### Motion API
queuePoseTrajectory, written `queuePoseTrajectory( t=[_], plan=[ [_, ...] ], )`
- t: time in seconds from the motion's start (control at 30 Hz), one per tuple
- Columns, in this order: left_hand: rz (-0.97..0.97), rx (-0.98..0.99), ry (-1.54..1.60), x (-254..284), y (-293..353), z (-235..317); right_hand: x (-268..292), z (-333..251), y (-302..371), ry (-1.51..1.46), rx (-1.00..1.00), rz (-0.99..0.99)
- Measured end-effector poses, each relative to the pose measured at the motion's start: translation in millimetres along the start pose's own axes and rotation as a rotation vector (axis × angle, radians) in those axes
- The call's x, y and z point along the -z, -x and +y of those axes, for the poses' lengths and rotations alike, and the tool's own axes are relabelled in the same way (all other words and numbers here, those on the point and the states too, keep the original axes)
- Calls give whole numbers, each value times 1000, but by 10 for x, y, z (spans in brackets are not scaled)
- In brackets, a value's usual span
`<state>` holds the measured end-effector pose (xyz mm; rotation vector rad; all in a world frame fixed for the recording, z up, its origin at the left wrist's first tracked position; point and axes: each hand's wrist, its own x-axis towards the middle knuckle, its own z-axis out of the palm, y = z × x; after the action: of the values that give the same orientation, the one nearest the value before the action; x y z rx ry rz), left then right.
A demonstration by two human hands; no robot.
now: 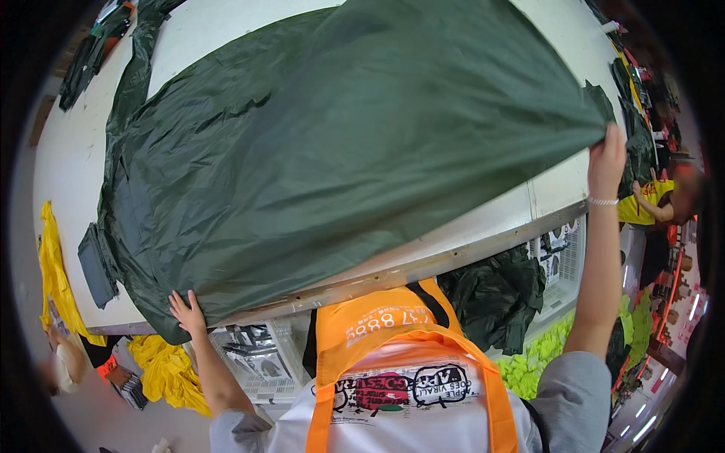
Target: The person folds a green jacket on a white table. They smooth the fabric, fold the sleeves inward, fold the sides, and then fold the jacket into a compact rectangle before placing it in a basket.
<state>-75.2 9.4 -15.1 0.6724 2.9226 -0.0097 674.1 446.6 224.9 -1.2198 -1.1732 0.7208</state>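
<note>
A large dark green sheet of thin, slightly shiny fabric, perhaps a rainwear garment point(302, 151), spreads across the white table point(559, 189). Its left part lies wrinkled, while the right part is pulled into taut folds. My right hand point(606, 162), at the far right with the arm stretched out, is closed on the fabric's corner. Down at the near left, my left hand point(188, 312) rests on the fabric by the table edge with its fingers spread. A folded dark green piece point(96, 264) pokes out beyond the fabric's left side.
Below the table edge stand white crates point(268, 381), and dark fabric point(495, 298) hangs over one. Yellow cloth point(162, 366) and bright lime cloth point(540, 359) lie lower down. A person point(664, 204) handles yellow cloth at right; another person's arm point(68, 359) shows at left.
</note>
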Motion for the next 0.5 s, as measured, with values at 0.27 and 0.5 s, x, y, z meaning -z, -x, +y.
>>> queuePoseTrajectory(
  t=[0.27,0.5],
  plan=[
    [-16,-93,27,-43,160,-19,1090,1793,1064,370,-414,157],
    [17,-118,-13,292,-152,166,1127,2066,1198,1099,-340,-111]
  ],
)
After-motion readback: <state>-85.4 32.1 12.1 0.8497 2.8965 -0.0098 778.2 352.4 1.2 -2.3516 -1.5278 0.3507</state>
